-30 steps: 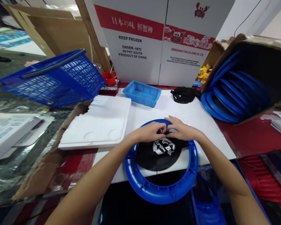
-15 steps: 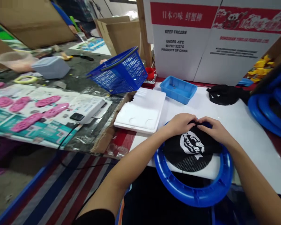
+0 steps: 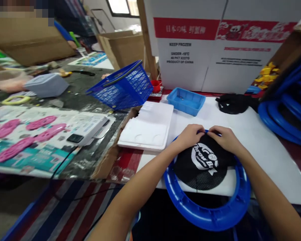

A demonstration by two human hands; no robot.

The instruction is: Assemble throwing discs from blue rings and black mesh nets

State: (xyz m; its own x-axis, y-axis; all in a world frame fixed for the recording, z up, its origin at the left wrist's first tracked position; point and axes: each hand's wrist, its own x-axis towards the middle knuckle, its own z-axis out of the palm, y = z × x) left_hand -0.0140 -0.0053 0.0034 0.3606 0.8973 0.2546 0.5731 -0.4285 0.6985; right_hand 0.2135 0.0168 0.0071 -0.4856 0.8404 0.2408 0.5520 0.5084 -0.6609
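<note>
A blue plastic ring [image 3: 208, 217] lies at the table's near edge, its front part jutting out over my lap. Across its far half spreads a black fabric disc [image 3: 203, 164] with white printed lettering and a mesh lower part; bare tabletop shows through the gap at the ring's near right. My left hand [image 3: 193, 135] pinches the fabric's top edge at the far rim. Close beside it, my right hand [image 3: 223, 138] grips the same edge with thumb and fingers. Both hands are closed, and a bit of blue rim shows between them.
Behind the ring sit a light blue tray [image 3: 187, 103] with small bits inside and a black cloth bundle [image 3: 234, 103]. Blue rings [image 3: 283, 117] are stacked at the right. Left are a white foam slab [image 3: 147, 127], a blue basket [image 3: 122, 88] and pink pieces [image 3: 41, 123].
My hands have drawn the fabric's top edge to the far rim, and the fabric looks flatter. The two hands are slightly more upright. The camera view has tilted up a little.
</note>
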